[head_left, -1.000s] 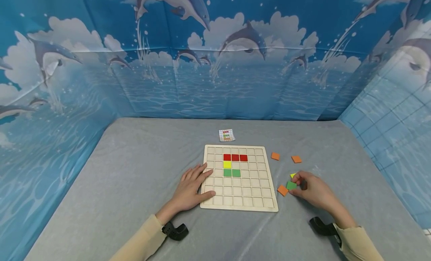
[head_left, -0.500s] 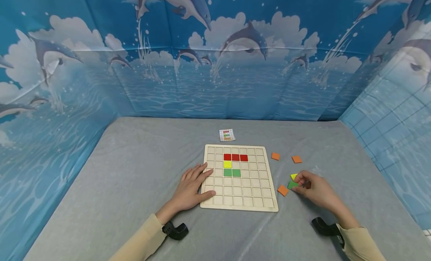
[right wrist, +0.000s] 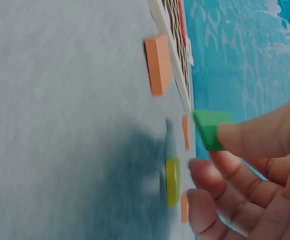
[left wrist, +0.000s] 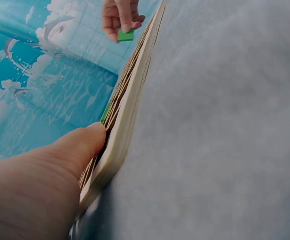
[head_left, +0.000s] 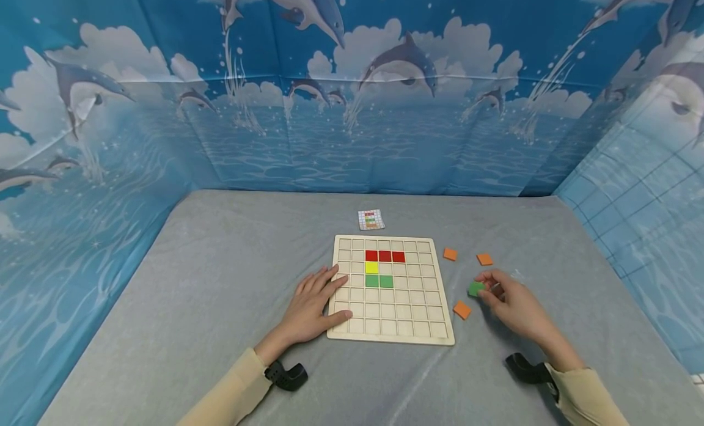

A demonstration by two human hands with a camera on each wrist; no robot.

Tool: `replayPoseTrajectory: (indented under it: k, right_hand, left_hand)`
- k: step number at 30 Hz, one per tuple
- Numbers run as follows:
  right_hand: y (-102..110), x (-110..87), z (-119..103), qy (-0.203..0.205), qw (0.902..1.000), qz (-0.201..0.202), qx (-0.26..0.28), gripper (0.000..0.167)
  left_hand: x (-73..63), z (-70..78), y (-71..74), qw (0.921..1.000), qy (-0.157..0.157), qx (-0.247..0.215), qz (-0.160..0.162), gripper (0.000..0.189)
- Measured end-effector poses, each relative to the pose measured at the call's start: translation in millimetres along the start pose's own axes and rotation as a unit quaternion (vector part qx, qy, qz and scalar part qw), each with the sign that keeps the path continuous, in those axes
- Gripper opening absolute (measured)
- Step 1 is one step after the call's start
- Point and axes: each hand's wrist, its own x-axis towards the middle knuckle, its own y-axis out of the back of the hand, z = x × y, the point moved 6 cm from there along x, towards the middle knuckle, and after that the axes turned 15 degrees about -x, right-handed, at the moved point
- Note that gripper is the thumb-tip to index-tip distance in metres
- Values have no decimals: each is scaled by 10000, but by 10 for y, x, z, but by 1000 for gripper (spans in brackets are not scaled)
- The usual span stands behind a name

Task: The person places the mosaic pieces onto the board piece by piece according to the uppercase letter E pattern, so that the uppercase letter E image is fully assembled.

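My right hand (head_left: 514, 304) pinches a green square tile (right wrist: 212, 129) between thumb and fingers, lifted off the cloth. A yellow tile (right wrist: 172, 182) lies under that hand; in the head view it is hidden. My left hand (head_left: 313, 307) rests spread on the left edge of a wooden grid board (head_left: 418, 328), its thumb (left wrist: 87, 140) on the rim. Set in the board's cells are a row of three red tiles (head_left: 385, 256), one yellow tile (head_left: 371, 268) below the leftmost, and two green tiles (head_left: 379, 281) beneath that.
Three orange tiles lie right of the board: one near its upper corner (head_left: 450, 254), another farther right (head_left: 484, 259), the third closer to me (head_left: 462, 310). A small pattern card (head_left: 371, 219) lies behind the board. Dolphin-print curtains (head_left: 330, 151) border the grey table (head_left: 247, 230).
My right hand has picked up the green tile from beside the orange and yellow ones and raised it slightly. The left hand stays on the board.
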Motion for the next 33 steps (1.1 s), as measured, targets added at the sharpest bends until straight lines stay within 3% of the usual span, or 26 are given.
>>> replayPoseTrajectory:
  k: [7,24,33]
  right_hand:
    - [-19,101,-169,396,9987,294,-78,18]
    - [-318,400,-672,969,9933,-96,616,14]
    - [-413,484,-823,1067,9931,-279,395,13]
  left_hand:
    - [13,14,2,10000,-9,-46,-9,68]
    - [-7,17,8,10000,9,-18,48,69]
    - [-3,22,4,10000,-16,-9,52,69]
